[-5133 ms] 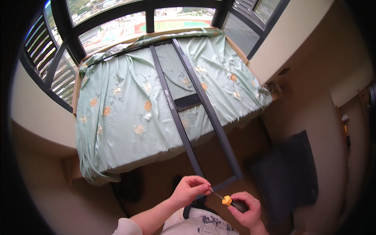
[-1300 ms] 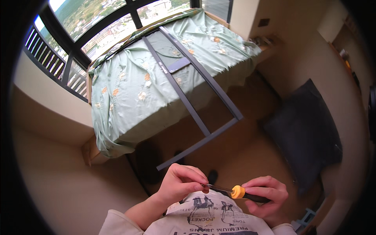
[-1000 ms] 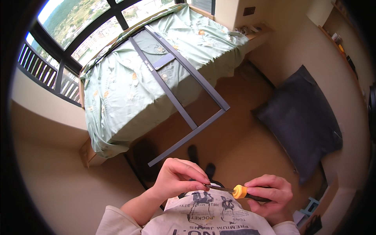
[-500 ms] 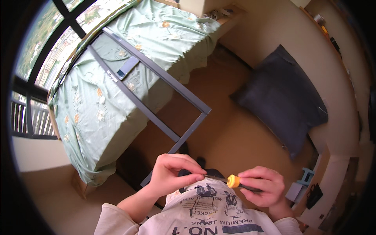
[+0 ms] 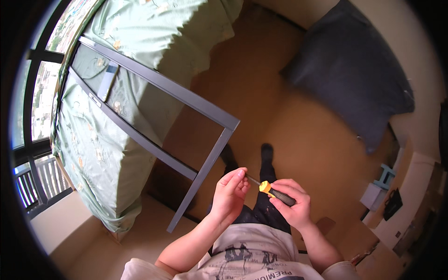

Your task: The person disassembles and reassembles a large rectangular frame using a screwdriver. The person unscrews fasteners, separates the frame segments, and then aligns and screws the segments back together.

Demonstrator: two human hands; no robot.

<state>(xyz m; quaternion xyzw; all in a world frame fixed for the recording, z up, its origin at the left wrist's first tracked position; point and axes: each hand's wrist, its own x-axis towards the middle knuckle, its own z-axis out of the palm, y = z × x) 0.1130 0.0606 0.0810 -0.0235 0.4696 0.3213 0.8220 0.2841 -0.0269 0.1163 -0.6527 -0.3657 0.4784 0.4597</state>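
Note:
In front of my body, both my hands meet at a screwdriver (image 5: 265, 187) with a thin metal shaft and a yellow-and-black handle. My right hand (image 5: 295, 200) is closed round the handle, whose black rear end shows between the fingers. The far end of the shaft goes into the pinched thumb and finger of my left hand (image 5: 229, 192), so its tip is hidden. Left of my hands, a dark grey metal frame (image 5: 177, 88) reaches from the bed out over the floor, its near corner close to my left hand.
A green flowered sheet covers the bed (image 5: 105, 172) on the left, beside the window (image 5: 44, 100). A phone (image 5: 108, 80) lies within the frame's outline. A large dark cushion (image 5: 350, 70) rests on the brown floor (image 5: 242, 98). Small items, including a blue one (image 5: 385, 176), stand at right.
The view has shifted, showing more of my legs and feet. My left hand has turned more upright, and the screwdriver slants differently. Both hands still hold it.

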